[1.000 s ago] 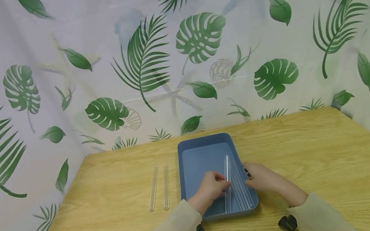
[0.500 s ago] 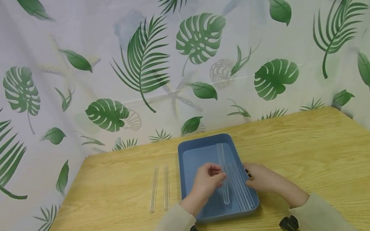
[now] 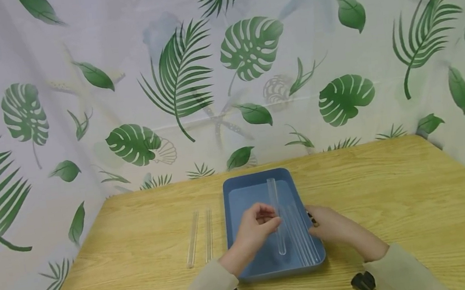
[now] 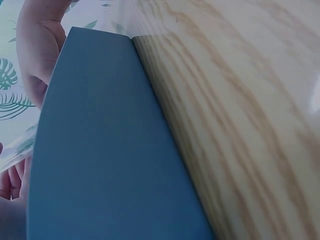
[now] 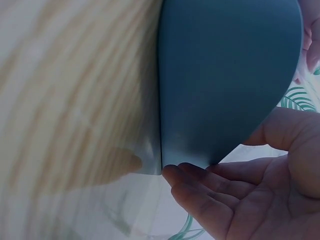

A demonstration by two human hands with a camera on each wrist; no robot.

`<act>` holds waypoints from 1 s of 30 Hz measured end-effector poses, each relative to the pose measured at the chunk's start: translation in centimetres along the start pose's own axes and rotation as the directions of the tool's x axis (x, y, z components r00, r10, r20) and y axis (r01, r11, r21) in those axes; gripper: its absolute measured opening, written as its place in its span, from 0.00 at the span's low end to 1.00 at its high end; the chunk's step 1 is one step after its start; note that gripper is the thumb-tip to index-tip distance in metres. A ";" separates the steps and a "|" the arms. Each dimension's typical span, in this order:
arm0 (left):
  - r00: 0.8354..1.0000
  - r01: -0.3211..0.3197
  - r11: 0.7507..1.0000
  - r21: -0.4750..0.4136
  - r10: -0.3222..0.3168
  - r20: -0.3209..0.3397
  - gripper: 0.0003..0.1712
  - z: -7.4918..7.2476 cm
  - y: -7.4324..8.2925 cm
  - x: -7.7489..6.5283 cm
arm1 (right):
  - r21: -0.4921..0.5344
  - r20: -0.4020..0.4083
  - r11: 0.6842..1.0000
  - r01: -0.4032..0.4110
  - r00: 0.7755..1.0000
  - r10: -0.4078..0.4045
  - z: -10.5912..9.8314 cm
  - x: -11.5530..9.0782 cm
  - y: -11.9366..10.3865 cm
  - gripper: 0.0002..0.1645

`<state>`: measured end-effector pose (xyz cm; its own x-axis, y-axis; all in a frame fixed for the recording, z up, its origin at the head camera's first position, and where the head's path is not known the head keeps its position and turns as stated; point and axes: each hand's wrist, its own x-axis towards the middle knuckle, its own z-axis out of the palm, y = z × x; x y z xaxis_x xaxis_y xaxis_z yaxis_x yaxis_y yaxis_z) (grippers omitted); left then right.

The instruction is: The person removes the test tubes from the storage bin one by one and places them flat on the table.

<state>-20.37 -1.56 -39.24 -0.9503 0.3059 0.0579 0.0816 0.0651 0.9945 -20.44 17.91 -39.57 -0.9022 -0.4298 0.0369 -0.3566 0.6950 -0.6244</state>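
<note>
Clear tubes (image 3: 305, 239) already lie in the tray (image 3: 242, 196); two others (image 3: 192, 240) remain outside; left hand (image 3: 253, 231) pinches another (image 3: 280, 240), right hand (image 3: 326, 224) grips the tray.

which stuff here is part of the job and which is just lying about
Seems part of the job:
tray, gripped by the right hand
tube, pinched by the left hand
other tubes in the tray
probably the two loose tubes beside it

Just surroundings:
table
leaf-print cloth
</note>
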 end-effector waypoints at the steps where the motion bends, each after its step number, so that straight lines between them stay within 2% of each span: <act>1: 1.000 0.002 1.000 -0.003 -0.002 0.001 0.10 -0.1 0.1 -0.1 | 0.001 0.004 1.000 0.001 1.000 -0.001 0.0 0.0 0.0 0.29; 10: 1.000 -0.019 1.000 -0.001 0.019 0.019 0.11 -1.2 0.4 -0.9 | 0.010 -0.002 1.000 0.010 1.000 -0.010 0.0 -0.2 0.2 0.29; 18: 0.997 -0.075 0.996 0.041 0.075 0.000 0.12 -2.8 0.0 -1.6 | 0.010 -0.001 1.000 0.008 1.000 -0.008 0.2 -0.1 0.4 0.29; 24: 0.997 -0.061 0.996 0.072 0.064 -0.040 0.14 -4.6 -0.2 -2.2 | 0.016 0.011 1.000 0.023 1.000 -0.023 0.0 -0.2 0.2 0.29; 30: 0.993 -0.064 0.996 0.065 0.070 -0.092 0.14 -6.4 0.0 -3.0 | 0.017 0.013 0.999 0.038 0.999 -0.038 0.0 -0.2 0.2 0.29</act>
<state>-19.50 -8.57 -38.82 -0.9659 0.2207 0.1353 0.1619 0.1074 0.9809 -20.33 18.13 -39.69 -0.8845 -0.4638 0.0505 -0.3867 0.6683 -0.6354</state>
